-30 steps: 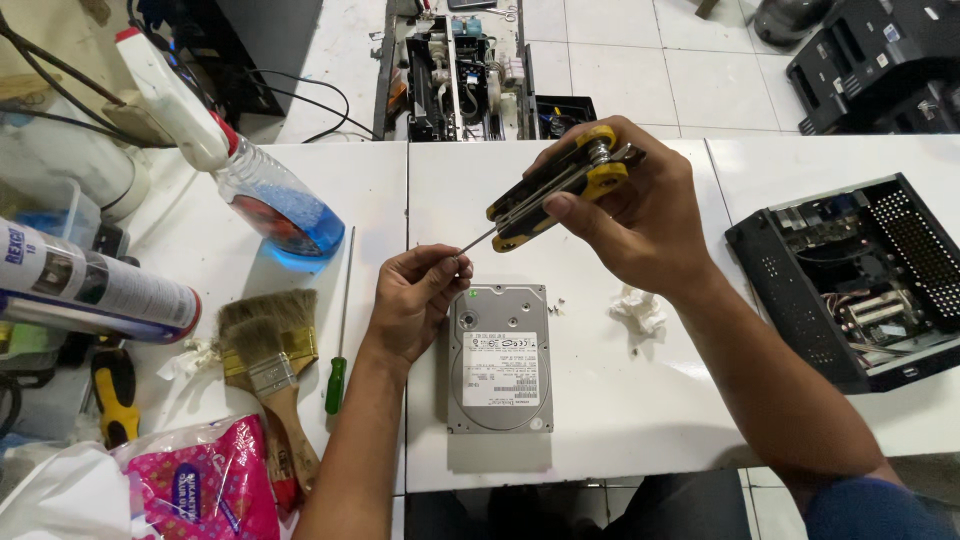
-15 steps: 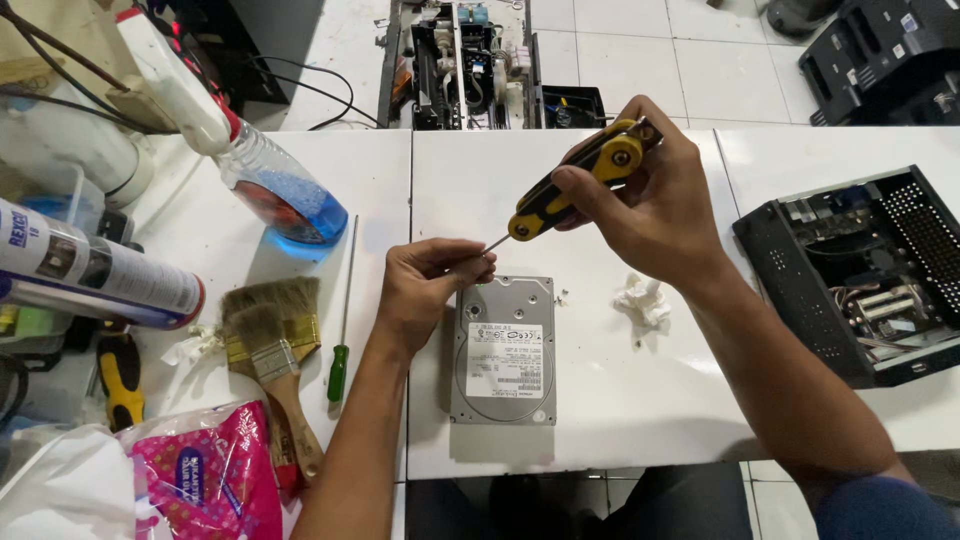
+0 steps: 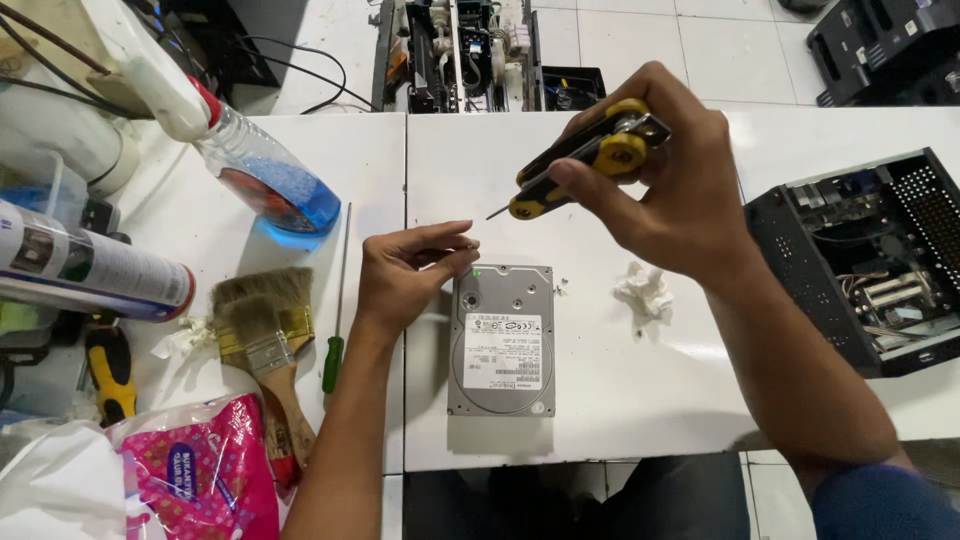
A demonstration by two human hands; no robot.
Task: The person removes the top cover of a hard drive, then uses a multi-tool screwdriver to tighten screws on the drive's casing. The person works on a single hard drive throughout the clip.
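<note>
A: What has the right hand (image 3: 665,190) got?

B: It is closed on a yellow-and-black folding key set (image 3: 585,160), raised above the desk (image 3: 640,400); one thin bit sticks out of the tool's lower end and points down and to the left, toward the left hand (image 3: 405,275).

A: And that left hand?

B: Its fingers are curled, thumb and fingertips drawn close together as in a pinch; whether anything small sits between them I cannot tell; it hovers at the top left corner of the hard drive (image 3: 502,340), just beside the drive; I cannot tell if it touches.

A: Where does the drive lie?

B: Flat on the white desk, label up, below and between the two hands; the right hand and its tool are above it and apart from it.

A: What is around them?

B: Just right of the drive, under the right forearm, a crumpled white tissue (image 3: 642,292); farther right, an open black computer case (image 3: 865,260). Left of the left hand lies a green-handled screwdriver (image 3: 336,320), then two paint brushes (image 3: 262,335) side by side; beyond those a spray bottle with blue liquid (image 3: 265,180), a spray can (image 3: 85,270) on its side, and a pink packet (image 3: 190,480) near the left forearm.
</note>
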